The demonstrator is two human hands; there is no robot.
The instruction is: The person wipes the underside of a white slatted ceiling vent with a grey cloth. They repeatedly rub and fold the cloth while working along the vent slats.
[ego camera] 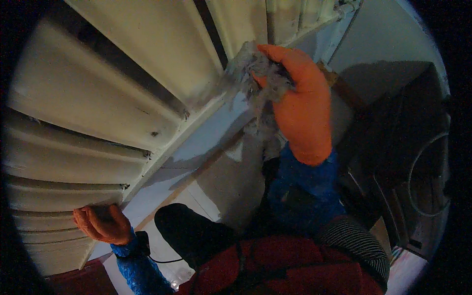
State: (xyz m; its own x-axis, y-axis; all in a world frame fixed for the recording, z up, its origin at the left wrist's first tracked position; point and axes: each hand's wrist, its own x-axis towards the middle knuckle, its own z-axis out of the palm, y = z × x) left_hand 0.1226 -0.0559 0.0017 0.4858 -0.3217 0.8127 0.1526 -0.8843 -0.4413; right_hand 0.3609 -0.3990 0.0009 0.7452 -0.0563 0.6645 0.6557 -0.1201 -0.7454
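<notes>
An orange glove covers my right hand [304, 99], whose fingers are closed around a ragged clump of grey fluffy material [254, 73]. The clump touches the lower edge of the cream slatted panel [147, 77], and loose strands hang below the hand. At the lower left, my left hand [103, 225], also in an orange glove, rests with curled fingers against the lower slats. Whether it holds anything is hard to see. Dark gaps run between several slats, with bits of grey debris at their ends. Blue plastic sleeves cover both forearms.
Beneath the panel runs a pale ledge [210, 129]. A dark piece of furniture or equipment [398, 147] stands at the right, with a thin pale loop of cord or tube [411, 177] before it. My dark-clothed knee [184, 221] is close to the ledge.
</notes>
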